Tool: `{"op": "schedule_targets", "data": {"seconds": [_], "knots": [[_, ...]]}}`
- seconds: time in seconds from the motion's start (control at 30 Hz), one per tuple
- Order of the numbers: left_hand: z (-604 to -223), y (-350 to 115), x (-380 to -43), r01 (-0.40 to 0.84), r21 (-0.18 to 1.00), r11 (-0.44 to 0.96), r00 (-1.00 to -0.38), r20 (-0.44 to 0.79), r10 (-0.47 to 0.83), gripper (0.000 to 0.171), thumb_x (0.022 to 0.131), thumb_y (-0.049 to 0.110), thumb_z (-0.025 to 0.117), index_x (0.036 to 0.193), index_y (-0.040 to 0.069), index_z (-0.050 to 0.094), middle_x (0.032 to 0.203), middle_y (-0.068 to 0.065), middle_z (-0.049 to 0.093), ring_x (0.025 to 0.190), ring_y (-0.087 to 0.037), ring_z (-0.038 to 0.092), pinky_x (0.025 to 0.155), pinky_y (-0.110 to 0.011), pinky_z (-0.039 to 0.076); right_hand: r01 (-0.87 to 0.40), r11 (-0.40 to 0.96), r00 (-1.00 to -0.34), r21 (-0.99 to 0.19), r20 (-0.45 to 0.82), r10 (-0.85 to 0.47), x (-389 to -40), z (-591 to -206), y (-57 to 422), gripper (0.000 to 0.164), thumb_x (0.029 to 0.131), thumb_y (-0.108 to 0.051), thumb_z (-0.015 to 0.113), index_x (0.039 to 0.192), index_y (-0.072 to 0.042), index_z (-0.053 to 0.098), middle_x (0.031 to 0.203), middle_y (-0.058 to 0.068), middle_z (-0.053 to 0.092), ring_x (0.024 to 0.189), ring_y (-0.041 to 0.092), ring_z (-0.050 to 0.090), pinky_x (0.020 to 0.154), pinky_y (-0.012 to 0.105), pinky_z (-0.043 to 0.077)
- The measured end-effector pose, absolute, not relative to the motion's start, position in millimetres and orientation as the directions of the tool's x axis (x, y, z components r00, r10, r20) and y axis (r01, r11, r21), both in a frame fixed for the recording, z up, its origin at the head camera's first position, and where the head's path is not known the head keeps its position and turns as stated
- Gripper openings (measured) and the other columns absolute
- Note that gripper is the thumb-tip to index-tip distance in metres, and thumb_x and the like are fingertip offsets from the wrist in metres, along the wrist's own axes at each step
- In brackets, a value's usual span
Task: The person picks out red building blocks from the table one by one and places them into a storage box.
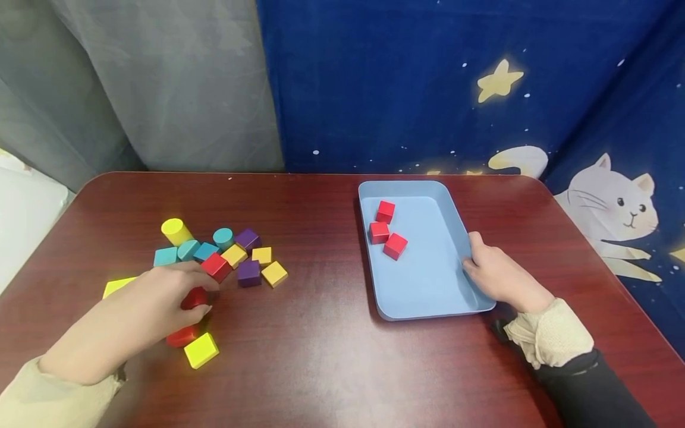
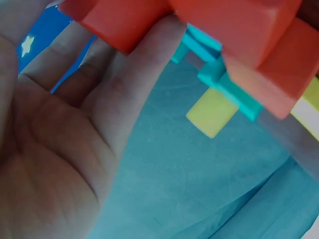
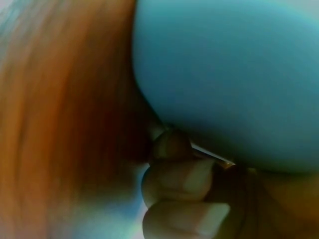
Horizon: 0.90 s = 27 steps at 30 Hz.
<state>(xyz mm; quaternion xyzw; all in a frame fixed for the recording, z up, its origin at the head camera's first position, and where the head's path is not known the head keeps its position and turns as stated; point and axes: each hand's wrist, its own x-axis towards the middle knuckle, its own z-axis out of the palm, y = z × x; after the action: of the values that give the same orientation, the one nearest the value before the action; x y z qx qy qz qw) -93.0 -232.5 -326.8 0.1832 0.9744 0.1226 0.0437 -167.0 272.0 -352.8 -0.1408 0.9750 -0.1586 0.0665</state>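
My left hand (image 1: 155,303) reaches down among the colored blocks on the left, thumb and index finger around a red block (image 1: 195,297) partly hidden by the hand. In the left wrist view, the thumb lies against a red block (image 2: 117,22), with other red blocks (image 2: 244,30) beside it. Another red block (image 1: 216,267) lies just beyond the fingers, and a red piece (image 1: 182,337) below the thumb. My right hand (image 1: 497,270) grips the right rim of a light blue tray (image 1: 428,291), fingers curled under its edge in the right wrist view. Several red cubes (image 1: 395,246) sit in the tray.
Around the left hand lie a yellow cylinder (image 1: 175,232), a teal cylinder (image 1: 223,238), purple cubes (image 1: 248,273), orange-yellow cubes (image 1: 275,274) and a bright yellow block (image 1: 201,351). The brown table (image 1: 321,356) ends at curtains (image 1: 374,89) behind.
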Motion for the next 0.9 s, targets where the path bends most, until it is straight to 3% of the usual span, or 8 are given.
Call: {"op": "schedule_targets", "data": {"seconds": [0.33,0.53,0.7,0.8,0.9], "knots": [[-302.2,-213.5,-87.1,0.458,0.221,0.861,-0.889,0.120,0.442,0.022,0.072,0.017,0.081,0.092,0.017,0.071,0.089,0.009,0.059,0.076,-0.007,0.054,0.065,-0.022,0.049,-0.266,0.915,-0.949,-0.303,-0.087,-0.305,-168.1,-352.1,271.0,0.022,0.094,-0.013,0.042,0.105,0.001,0.029,0.066,0.008,0.048,0.064,0.021,0.052,0.063,0.036,0.043],[-289.3,-194.5,-88.5,0.521,0.215,0.826,-0.852,0.189,0.489,0.025,0.073,0.016,0.079,0.097,0.012,0.073,0.093,0.005,0.062,0.076,-0.008,0.059,0.067,-0.021,0.048,-0.261,0.912,-0.946,-0.316,-0.103,-0.306,-169.7,-350.9,268.4,0.023,0.094,-0.013,0.041,0.106,0.002,0.029,0.069,0.009,0.050,0.067,0.022,0.053,0.065,0.037,0.043],[-275.4,-175.4,-90.3,0.548,0.238,0.802,-0.835,0.213,0.508,0.022,0.076,0.013,0.074,0.099,0.014,0.072,0.091,0.007,0.059,0.064,0.000,0.051,0.061,-0.017,0.044,-0.249,0.916,-0.947,-0.314,-0.120,-0.298,-169.7,-349.1,269.8,0.026,0.094,-0.015,0.040,0.109,0.003,0.028,0.070,0.010,0.051,0.069,0.023,0.055,0.067,0.037,0.043],[-267.5,-161.5,-91.7,0.551,0.242,0.799,-0.833,0.211,0.511,0.020,0.078,0.011,0.069,0.097,0.015,0.072,0.089,0.007,0.058,0.064,0.001,0.048,0.060,-0.016,0.041,-0.246,0.916,-0.947,-0.317,-0.121,-0.296,-168.8,-349.2,270.6,0.027,0.095,-0.015,0.040,0.110,0.003,0.028,0.072,0.010,0.052,0.069,0.023,0.055,0.067,0.037,0.043],[-261.0,-147.5,-95.5,0.548,0.259,0.796,-0.837,0.183,0.517,0.020,0.079,0.011,0.068,0.098,0.013,0.073,0.091,0.006,0.061,0.071,-0.002,0.053,0.064,-0.017,0.043,-0.249,0.914,-0.947,-0.319,-0.115,-0.298,-168.4,-350.6,270.2,0.026,0.095,-0.015,0.041,0.109,0.003,0.028,0.072,0.010,0.052,0.070,0.023,0.055,0.067,0.038,0.043]]}}
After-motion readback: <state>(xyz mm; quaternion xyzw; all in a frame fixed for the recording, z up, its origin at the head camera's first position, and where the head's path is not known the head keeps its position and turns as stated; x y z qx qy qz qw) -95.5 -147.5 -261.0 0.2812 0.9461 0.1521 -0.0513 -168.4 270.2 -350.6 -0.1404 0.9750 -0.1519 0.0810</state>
